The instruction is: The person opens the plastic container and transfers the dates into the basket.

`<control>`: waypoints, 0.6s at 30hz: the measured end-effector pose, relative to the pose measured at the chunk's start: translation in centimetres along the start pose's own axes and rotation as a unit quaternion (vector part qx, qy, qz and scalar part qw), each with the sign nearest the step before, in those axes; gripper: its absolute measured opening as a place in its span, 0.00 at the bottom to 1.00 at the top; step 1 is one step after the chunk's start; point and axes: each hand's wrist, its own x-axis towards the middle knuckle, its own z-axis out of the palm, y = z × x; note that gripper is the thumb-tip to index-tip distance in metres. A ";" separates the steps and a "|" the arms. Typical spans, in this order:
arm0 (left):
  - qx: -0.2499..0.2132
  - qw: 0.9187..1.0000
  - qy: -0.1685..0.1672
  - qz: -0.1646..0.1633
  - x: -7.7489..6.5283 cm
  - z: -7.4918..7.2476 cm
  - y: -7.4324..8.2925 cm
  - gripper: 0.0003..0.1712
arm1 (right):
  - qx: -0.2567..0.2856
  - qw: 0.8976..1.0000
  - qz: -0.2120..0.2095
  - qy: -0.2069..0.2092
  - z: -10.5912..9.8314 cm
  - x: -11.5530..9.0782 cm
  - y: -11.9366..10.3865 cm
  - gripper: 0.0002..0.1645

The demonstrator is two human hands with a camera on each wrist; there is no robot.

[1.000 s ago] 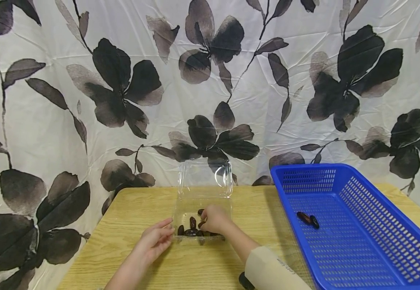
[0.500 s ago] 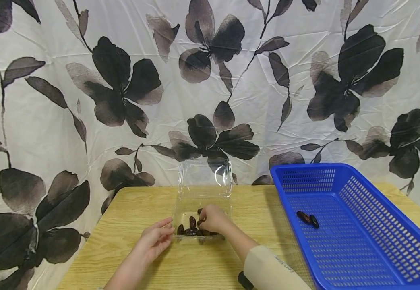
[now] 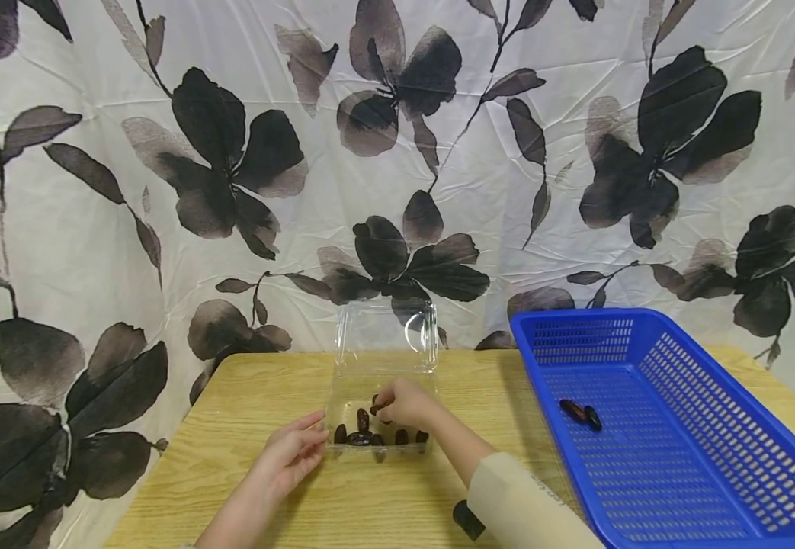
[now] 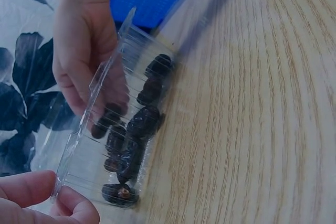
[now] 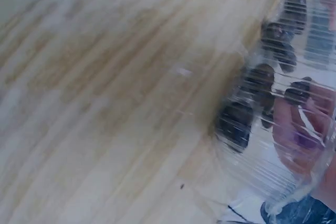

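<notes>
A clear plastic clamshell container (image 3: 383, 381) stands on the wooden table with its lid raised. Several dark dates (image 4: 143, 121) lie inside, mostly along the front wall. My left hand (image 3: 296, 451) is at the container's left front corner; in the left wrist view its thumb and finger pinch the rim. Inside the container, my right hand (image 3: 407, 404) has its fingertips on a date (image 5: 298, 92), which it pinches. Part of that date is hidden by the fingers.
A blue perforated plastic basket (image 3: 575, 488) stands on the right of the table, with two dates (image 3: 581, 414) in it. A small black object (image 3: 468, 520) is beside the right sleeve. Behind the table hangs a floral cloth (image 3: 397, 191).
My right hand has lifted slightly away from the container's front wall with a date, uncovering dates at the front right. My left hand keeps its place at the corner.
</notes>
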 end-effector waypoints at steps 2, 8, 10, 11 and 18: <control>0.000 1.000 -0.001 0.000 0.0 0.0 0.0 0.34 | 0.017 1.000 0.003 -0.005 -0.4 0.0 -0.2 0.12; -0.002 1.000 -0.004 -0.001 0.0 0.0 0.0 0.34 | 0.074 0.997 0.026 -0.014 -1.0 0.2 -0.7 0.11; -0.002 1.000 -0.005 -0.001 0.0 -0.1 0.0 0.34 | 0.093 0.995 0.036 -0.017 -1.1 0.3 -0.7 0.11; -0.002 1.000 -0.005 -0.001 0.0 -0.1 0.0 0.34 | 0.101 0.994 0.041 -0.020 -1.2 0.3 -0.8 0.12; -0.001 1.000 -0.007 0.003 0.0 -0.1 -0.1 0.35 | 0.147 0.987 0.052 -0.024 -1.9 -0.2 -1.3 0.12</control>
